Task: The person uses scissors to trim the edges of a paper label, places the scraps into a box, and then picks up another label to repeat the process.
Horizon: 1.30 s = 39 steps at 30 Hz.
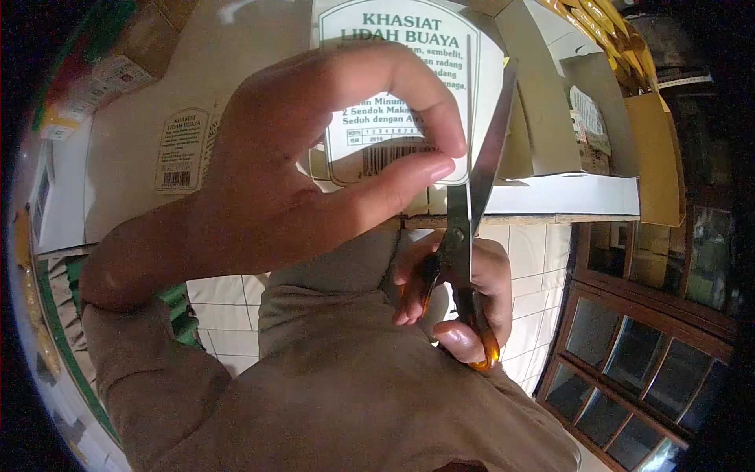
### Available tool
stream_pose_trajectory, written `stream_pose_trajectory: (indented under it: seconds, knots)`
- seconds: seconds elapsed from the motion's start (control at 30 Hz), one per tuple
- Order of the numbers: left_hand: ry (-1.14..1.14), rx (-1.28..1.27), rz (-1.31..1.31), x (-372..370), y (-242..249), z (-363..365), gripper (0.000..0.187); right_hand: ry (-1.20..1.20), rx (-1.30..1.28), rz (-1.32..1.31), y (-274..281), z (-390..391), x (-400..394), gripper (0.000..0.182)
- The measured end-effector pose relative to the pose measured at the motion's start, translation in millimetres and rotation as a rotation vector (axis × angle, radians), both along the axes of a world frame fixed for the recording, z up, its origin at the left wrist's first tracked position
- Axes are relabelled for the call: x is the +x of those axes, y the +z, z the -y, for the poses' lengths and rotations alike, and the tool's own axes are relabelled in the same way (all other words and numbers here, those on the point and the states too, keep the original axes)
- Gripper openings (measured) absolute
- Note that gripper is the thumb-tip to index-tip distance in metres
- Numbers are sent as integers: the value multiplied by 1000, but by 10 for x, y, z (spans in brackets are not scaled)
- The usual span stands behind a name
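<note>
My left hand (275, 149) pinches a white printed label (377, 130) near its lower right corner, thumb and forefinger closed on it. The label faces me, with green text, a barcode and a rounded green border. In my right hand (494, 271) is a pair of scissors (458, 256) with amber-brown handles, thumb and fingers through the loops. The blades point up and are spread apart. One blade runs along the label's right margin, just beside my left fingertips, and the other stands behind and to the right.
Another printed label (182, 149) lies on the table at left. Open cardboard boxes (543, 118) stand at back right, with packets inside one and yellow packets (605, 27) above. A brown box (130, 39) is at upper left. A glass-paned wooden frame (621, 346) stands at right.
</note>
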<state>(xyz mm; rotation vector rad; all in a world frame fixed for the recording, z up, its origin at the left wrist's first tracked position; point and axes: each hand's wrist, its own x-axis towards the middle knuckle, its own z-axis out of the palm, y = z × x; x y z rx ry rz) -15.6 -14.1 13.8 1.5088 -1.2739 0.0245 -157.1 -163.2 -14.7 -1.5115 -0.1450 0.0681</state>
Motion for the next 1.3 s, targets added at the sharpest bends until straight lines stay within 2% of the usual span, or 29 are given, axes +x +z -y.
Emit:
stream_pose_trajectory:
  seconds: [0.2, 0.53, 0.7, 1.3]
  knots:
    - [0, 20, -35, -23, 21, -9, 20, -67, 5, -52, 14, -44, -44, 52]
    - [-1, 2, -54, -34, -4, -26, 20, -76, -21, -12, 7, -36, -28, 53]
    - [-5, 9, -69, -45, 20, -31, 20, 9, -59, 33, -2, 25, -16, 48]
    - [-12, -16, -25, -30, 11, -16, 19, -41, -87, 53, 8, 3, -44, 45]
